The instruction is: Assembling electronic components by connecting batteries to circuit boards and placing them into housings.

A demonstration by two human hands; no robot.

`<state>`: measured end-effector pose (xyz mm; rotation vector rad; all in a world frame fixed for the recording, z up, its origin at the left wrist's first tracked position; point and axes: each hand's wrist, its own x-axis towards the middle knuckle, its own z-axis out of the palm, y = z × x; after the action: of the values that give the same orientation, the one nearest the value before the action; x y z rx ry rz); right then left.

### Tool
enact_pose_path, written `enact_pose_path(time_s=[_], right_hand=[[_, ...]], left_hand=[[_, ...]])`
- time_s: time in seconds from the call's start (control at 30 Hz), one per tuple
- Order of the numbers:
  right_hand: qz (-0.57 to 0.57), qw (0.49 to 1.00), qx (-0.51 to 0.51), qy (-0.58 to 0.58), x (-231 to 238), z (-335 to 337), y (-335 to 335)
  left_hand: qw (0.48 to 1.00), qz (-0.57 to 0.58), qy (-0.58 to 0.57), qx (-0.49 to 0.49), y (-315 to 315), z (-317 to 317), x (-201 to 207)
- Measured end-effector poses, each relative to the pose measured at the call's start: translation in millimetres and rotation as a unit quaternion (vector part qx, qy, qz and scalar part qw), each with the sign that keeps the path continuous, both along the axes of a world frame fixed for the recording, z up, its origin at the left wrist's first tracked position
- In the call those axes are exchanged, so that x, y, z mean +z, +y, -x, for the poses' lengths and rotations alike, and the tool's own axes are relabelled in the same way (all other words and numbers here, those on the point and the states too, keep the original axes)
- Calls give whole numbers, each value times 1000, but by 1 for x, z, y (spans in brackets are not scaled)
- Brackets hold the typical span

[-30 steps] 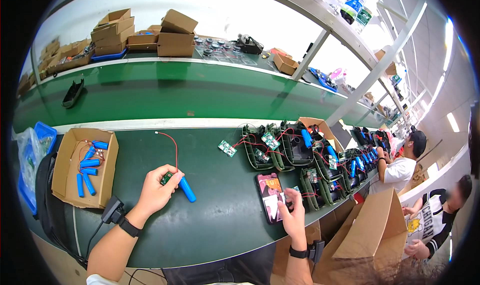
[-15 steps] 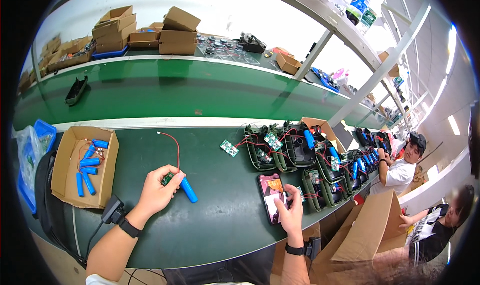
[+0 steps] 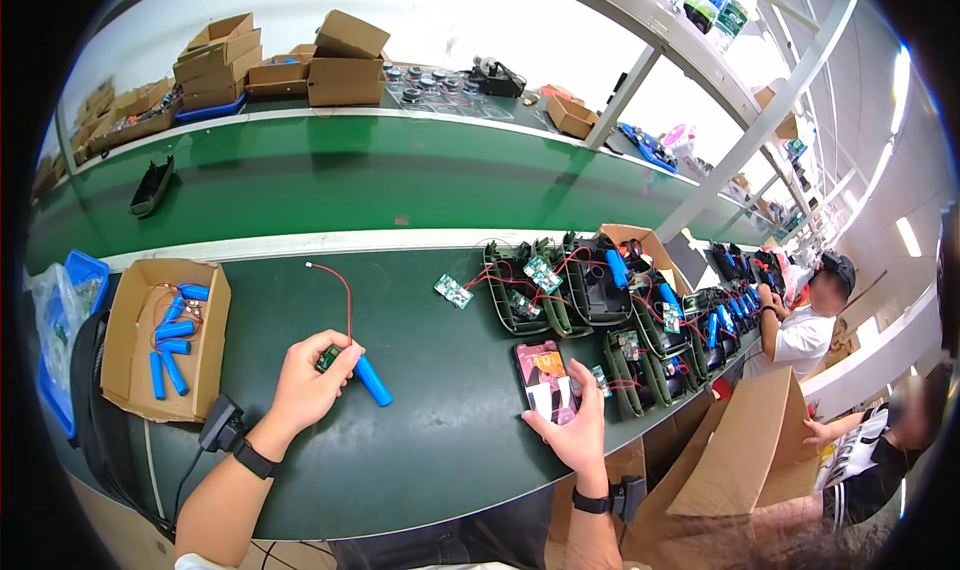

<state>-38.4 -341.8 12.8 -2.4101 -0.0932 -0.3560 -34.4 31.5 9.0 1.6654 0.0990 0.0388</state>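
My left hand (image 3: 308, 382) is closed around one end of a blue cylindrical battery (image 3: 371, 381), which sticks out toward the lower right. A small green circuit board (image 3: 328, 358) shows between the fingers. From the hand a thin red wire (image 3: 348, 295) runs up to a small white connector lying on the bench. Further right, a smartphone (image 3: 545, 378) lies with its screen lit. My right hand (image 3: 577, 430) grips its lower part, thumb at the left edge and fingers along the right; the phone's bottom end is hidden by the hand.
A cardboard box (image 3: 218, 355) of blue batteries stands left, beside a blue tray (image 3: 88, 267). Several dark green casings (image 3: 520, 318) with boards and wires crowd the right. Behind runs a green belt (image 3: 300, 195) carrying one casing (image 3: 152, 187). Two people and a carton (image 3: 740, 450) are at right.
My right thumb has moved off the phone's screen to its lower left edge. My left hand keeps hold of the battery. The view has shifted slightly.
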Motion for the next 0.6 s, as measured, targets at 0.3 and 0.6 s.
enact_pose_path(time_s=[0.3,0.6], right_hand=[[21,1000,-1,-6,-9,-7,-3],[-36,999,3,-6,6,-5,-11]], left_hand=[[1000,-2,-17,-4,0,-3,-4],[999,20,-39,-17,-3,-5,-7]])
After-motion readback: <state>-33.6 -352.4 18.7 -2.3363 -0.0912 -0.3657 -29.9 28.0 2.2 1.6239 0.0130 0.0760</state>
